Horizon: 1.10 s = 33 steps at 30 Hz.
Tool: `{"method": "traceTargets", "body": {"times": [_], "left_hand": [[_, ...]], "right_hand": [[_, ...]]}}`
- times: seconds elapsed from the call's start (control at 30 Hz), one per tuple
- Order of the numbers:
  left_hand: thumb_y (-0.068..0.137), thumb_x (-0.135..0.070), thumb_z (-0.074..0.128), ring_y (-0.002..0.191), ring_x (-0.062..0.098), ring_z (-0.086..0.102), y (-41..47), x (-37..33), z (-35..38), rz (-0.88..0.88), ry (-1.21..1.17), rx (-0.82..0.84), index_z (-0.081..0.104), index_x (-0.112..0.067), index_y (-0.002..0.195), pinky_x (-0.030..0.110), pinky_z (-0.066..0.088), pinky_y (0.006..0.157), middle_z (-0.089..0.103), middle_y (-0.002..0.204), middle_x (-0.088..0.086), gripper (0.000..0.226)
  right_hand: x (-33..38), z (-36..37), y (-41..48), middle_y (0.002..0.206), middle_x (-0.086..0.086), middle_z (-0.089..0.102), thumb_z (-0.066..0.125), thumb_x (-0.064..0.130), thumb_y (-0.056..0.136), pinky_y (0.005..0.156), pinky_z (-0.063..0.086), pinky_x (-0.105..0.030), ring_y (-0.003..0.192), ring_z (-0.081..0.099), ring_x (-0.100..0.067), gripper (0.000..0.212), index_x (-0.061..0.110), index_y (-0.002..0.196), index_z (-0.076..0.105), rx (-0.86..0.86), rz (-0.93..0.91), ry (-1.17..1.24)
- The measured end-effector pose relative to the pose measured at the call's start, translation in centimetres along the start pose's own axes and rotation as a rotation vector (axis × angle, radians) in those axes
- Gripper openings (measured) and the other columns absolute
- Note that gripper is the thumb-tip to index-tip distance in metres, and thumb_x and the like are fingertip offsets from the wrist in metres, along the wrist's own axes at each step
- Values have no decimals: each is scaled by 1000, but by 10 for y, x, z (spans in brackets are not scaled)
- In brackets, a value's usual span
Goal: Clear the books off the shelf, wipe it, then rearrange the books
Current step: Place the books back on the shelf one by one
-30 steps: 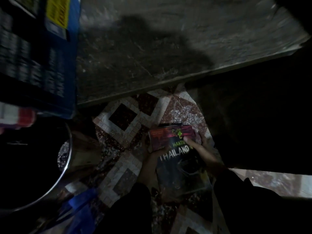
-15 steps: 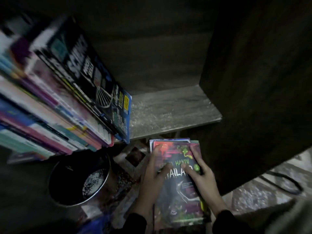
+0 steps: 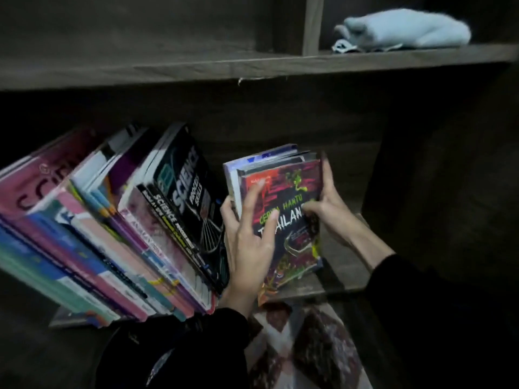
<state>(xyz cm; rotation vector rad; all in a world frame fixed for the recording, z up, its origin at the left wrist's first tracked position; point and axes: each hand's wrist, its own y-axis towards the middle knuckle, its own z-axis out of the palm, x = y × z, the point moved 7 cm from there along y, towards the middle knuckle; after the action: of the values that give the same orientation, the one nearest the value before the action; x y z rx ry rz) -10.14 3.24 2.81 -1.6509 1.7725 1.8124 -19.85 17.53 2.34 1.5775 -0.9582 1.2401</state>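
Both my hands hold a small stack of books (image 3: pixel 283 209) upright over the lower shelf (image 3: pixel 337 279); the front one has a dark cover with red art and green lettering. My left hand (image 3: pixel 248 242) grips the stack's left side with fingers spread over the cover. At the stack's right edge, my right hand (image 3: pixel 327 203) clasps it. A row of leaning books (image 3: pixel 112 234) fills the shelf's left part, the nearest a black science book (image 3: pixel 191 203) right beside the held stack.
A folded pale blue cloth (image 3: pixel 404 30) lies on the upper shelf (image 3: pixel 252 66) at the right. A dark side panel (image 3: pixel 438 206) closes the shelf on the right. Patterned floor tiles (image 3: pixel 303 349) and a dark round bucket (image 3: pixel 151 357) are below.
The stack has come up from the floor to the lower shelf, now upright beside the leaning row. My view has tilted up, showing the upper shelf and cloth.
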Motion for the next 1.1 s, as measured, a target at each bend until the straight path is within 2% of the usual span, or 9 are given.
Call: {"method": "traceTargets", "body": {"times": [0.1,0.33,0.47,0.53,0.6,0.73,0.83,0.93,1.1], "left_hand": [[90,-35,55,126,24,46,8,13,7,156,156,-100,30,-58,132,33,45,96,34,139,18,54],[90,-22,58,133,42,38,-15,31,11,264,233,-193,1,-46,150,53,45,100,22,145,28,86],[85,-19,65,131,2,29,21,1,-10,234,285,-158,10,-39,151,23,34,107,27,148,22,87],[85,-24,66,125,18,39,39,-4,-8,127,463,-2,23,-35,150,36,37,104,24,152,19,79],[90,-31,59,127,33,35,43,3,-4,41,604,113,28,-30,150,42,30,107,23,154,19,67],[92,-27,57,116,35,42,42,6,-4,33,633,135,45,-19,143,44,34,101,46,142,19,53],[93,-27,57,115,34,40,37,3,-5,32,687,125,47,-22,142,43,34,100,41,146,18,50],[85,-25,65,109,37,45,33,1,-9,57,751,82,55,-21,134,46,40,93,47,138,21,50],[83,-32,69,115,33,31,26,14,-10,91,797,106,51,-18,137,47,39,96,42,142,23,59]], "right_hand": [[-19,10,42,111,2,56,44,-27,77,65,53,-20,92,59,-8,110,31,151,-14,-72,69,96],[-73,34,56,89,-5,58,27,-28,68,36,34,-14,51,53,-2,93,29,142,28,-141,120,307],[-93,45,40,100,-8,60,45,-8,76,60,46,-14,77,59,-6,59,20,127,45,-228,111,327],[-111,52,21,129,-6,54,51,13,84,90,46,-27,113,54,-16,53,33,132,45,-340,131,239],[-122,66,-3,151,-3,35,49,30,97,112,27,-39,139,30,-22,49,35,144,35,-439,192,57],[-130,97,-20,161,2,12,32,49,100,118,9,-39,148,6,-15,55,33,151,19,-459,229,101],[-141,110,-5,159,11,17,33,78,82,120,16,-46,146,14,-10,67,50,143,26,-371,210,238],[-145,117,9,155,13,27,36,70,90,118,22,-45,142,25,-8,58,46,143,35,-246,178,221],[-139,116,23,154,10,24,37,52,98,90,35,1,136,29,-1,56,29,149,31,-167,201,249]]}}
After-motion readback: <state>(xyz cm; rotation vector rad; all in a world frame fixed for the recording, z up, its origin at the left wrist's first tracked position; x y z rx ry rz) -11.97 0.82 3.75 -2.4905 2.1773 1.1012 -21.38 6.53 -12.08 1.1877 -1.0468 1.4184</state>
